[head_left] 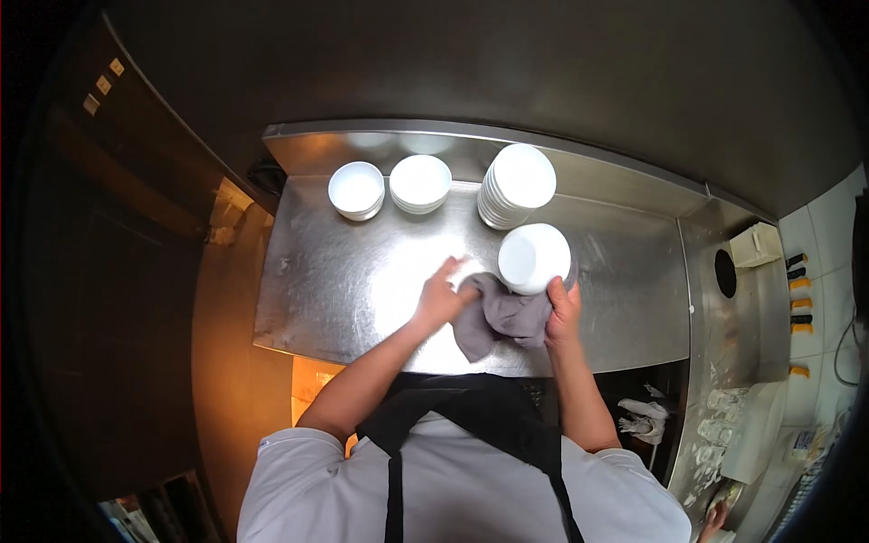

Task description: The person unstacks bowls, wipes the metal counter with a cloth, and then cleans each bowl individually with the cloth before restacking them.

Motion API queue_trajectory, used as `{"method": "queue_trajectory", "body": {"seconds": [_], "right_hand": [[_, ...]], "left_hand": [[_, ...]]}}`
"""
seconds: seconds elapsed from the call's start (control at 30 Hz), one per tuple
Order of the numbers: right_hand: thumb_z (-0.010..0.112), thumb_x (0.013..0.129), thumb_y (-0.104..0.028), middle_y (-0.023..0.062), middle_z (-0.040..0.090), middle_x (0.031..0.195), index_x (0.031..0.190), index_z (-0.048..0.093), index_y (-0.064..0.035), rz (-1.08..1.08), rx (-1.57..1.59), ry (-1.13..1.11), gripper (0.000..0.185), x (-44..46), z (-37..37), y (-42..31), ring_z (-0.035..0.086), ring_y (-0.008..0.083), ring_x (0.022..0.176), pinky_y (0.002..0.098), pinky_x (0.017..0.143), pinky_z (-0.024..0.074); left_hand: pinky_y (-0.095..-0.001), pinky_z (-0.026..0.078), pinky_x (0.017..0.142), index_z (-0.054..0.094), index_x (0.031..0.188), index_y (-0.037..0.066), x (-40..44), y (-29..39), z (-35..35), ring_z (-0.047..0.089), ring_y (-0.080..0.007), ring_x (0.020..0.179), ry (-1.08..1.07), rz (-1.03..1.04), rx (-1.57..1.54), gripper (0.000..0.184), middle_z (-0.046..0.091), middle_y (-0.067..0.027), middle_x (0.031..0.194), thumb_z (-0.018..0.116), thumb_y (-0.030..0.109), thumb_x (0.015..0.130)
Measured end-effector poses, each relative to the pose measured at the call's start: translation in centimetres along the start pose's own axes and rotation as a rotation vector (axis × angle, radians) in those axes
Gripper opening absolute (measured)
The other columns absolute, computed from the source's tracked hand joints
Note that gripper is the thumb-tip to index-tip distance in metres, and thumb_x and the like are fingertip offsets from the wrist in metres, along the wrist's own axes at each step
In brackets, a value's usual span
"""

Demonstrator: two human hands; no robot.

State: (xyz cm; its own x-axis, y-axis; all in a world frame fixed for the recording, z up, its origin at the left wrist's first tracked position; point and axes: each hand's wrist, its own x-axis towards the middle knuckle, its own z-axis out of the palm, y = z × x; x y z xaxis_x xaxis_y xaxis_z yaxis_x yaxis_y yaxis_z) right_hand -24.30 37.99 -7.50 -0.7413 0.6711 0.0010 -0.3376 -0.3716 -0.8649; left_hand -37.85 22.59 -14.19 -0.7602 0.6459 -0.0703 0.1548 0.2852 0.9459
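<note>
One bowl [534,259] held in right hand [563,312], cloth [507,312] between hands, left hand [438,299] spread

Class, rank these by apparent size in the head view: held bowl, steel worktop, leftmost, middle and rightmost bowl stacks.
1. Steel worktop
2. Rightmost bowl stack
3. Held bowl
4. Middle bowl stack and leftmost bowl stack: too alike to rank

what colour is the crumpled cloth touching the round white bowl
The crumpled fabric cloth is plain grey, slightly purplish; best seen in the head view.
</note>
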Motion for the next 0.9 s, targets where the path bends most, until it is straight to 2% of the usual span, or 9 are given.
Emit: {"method": "queue_trajectory", "body": {"seconds": [0.07,0.13,0.23,0.33,0.47,0.57,0.67,0.77,0.9], "right_hand": [[0.069,0.088,-0.03,0.0119,0.056,0.128,0.137,0.044,-0.0006,0.066,0.074,-0.041,0.063,-0.4,-1.0,0.0,0.056,0.0235,0.114,0.0374,0.102,0.0415],[0.071,0.085,-0.03,0.0126,0.057,0.127,0.137,0.044,-0.0002,0.123,0.114,-0.109,0.066,0.0,-2.2,0.5,0.057,0.024,0.113,0.0373,0.102,0.0424],[0.069,0.084,-0.033,0.0123,0.06,0.123,0.134,0.047,0.0008,0.134,0.048,-0.171,0.064,0.5,-1.8,1.5,0.058,0.0236,0.11,0.0355,0.097,0.0451],[0.064,0.087,-0.037,0.0115,0.063,0.114,0.126,0.054,0.0018,0.237,0.014,-0.104,0.056,1.1,-1.7,1.9,0.06,0.0226,0.104,0.0335,0.091,0.0477],[0.056,0.095,-0.043,0.0104,0.068,0.098,0.107,0.064,-0.0014,0.261,0.018,0.023,0.044,2.5,-0.4,1.9,0.066,0.021,0.092,0.0313,0.083,0.0514],[0.057,0.095,-0.039,0.0098,0.068,0.09,0.109,0.062,0.0027,0.128,-0.229,0.36,0.044,4.4,-2.7,4.4,0.065,0.0191,0.082,0.0308,0.078,0.0503],[0.058,0.096,-0.036,0.0093,0.068,0.09,0.111,0.061,0.0027,0.133,0.053,0.448,0.041,3.4,-0.3,0.5,0.064,0.0179,0.083,0.0315,0.078,0.0499],[0.061,0.095,-0.033,0.0109,0.067,0.101,0.113,0.058,0.0041,-0.04,-0.315,0.258,0.041,0.9,-0.3,1.3,0.063,0.0213,0.093,0.0339,0.086,0.0484],[0.063,0.093,-0.025,0.016,0.063,0.11,0.113,0.059,0.0012,-0.182,-0.619,0.048,0.033,-2.4,4.1,3.6,0.06,0.0251,0.103,0.0392,0.089,0.0465]], "left_hand": [[-0.0368,0.044,0.097,0.047,0.135,-0.002,1.5,-0.3,-2.1,0.057,-0.0289,0.114,0.25,-0.104,-0.313,0.061,0.055,-0.0265,0.128,0.069,0.021,0.083],[-0.0356,0.044,0.096,0.047,0.135,0.001,1.3,2.4,-3.3,0.056,-0.0221,0.114,0.012,-0.037,-0.529,0.051,0.058,-0.0179,0.125,0.061,0.027,0.094],[-0.0338,0.039,0.102,0.046,0.134,-0.004,0.8,5.8,-2.6,0.052,-0.0189,0.118,-0.383,0.034,-0.793,0.063,0.057,-0.0118,0.127,0.046,0.049,0.099],[-0.0304,0.039,0.101,0.049,0.13,-0.003,-0.4,6.7,-2.1,0.054,-0.0161,0.114,-0.517,0.031,-1.018,0.059,0.059,-0.0086,0.123,0.055,0.045,0.097],[-0.031,0.039,0.102,0.049,0.131,-0.002,-1.5,5.7,-1.3,0.054,-0.0161,0.116,-0.504,0.028,-1.066,0.057,0.06,-0.0088,0.124,0.065,0.036,0.092],[-0.0326,0.04,0.102,0.052,0.13,-0.001,-2.0,5.0,-1.5,0.057,-0.0176,0.114,-0.484,-0.046,-1.002,0.053,0.063,-0.008,0.121,0.069,0.028,0.09],[-0.0298,0.045,0.096,0.055,0.127,-0.001,-1.7,3.8,-2.5,0.06,-0.0142,0.105,-0.382,-0.084,-0.786,0.041,0.065,-0.0053,0.114,0.067,0.021,0.093],[-0.0271,0.047,0.089,0.058,0.121,-0.001,-1.4,4.2,-2.0,0.06,-0.0108,0.099,-0.209,-0.082,-0.845,0.032,0.066,-0.003,0.109,0.063,0.017,0.095],[-0.0274,0.05,0.084,0.058,0.118,0.001,-1.0,2.6,1.4,0.06,-0.0093,0.094,-0.21,-0.009,-0.539,0.022,0.066,-0.0045,0.106,0.054,0.006,0.096]]}}
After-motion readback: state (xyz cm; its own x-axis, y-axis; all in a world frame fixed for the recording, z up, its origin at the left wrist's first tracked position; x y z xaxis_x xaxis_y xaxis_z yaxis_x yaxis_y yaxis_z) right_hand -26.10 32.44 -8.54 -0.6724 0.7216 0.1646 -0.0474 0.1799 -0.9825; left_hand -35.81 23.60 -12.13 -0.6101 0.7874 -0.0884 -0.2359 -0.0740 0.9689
